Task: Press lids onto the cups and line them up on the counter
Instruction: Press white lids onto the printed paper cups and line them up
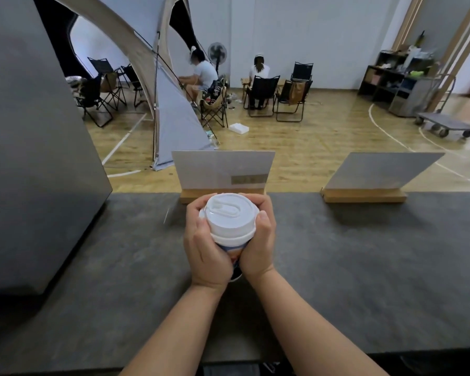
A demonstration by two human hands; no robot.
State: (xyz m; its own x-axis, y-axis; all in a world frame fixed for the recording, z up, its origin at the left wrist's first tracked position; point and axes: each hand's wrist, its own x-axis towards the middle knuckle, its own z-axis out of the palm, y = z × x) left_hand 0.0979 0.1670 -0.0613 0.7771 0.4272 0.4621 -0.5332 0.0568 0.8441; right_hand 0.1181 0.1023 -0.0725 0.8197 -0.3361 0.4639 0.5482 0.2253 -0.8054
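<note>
- Cup (pixel 232 252) sits upright between my two hands, over the dark table (pixel 364 253), near its far edge; I cannot tell if its base touches.
- Lid (pixel 228 215), white, is on the cup's top.
- My left hand (pixel 205 245) wraps the cup's left side, fingers curled behind the lid, thumb along its near rim.
- My right hand (pixel 259 240) grips the right side likewise, thumb pressed at the lid's edge.
- Both forearms reach forward, converging at the cup.

Even indoor light, soft shadows, wide-angle edge warp, bkgd slightly blurred.
</note>
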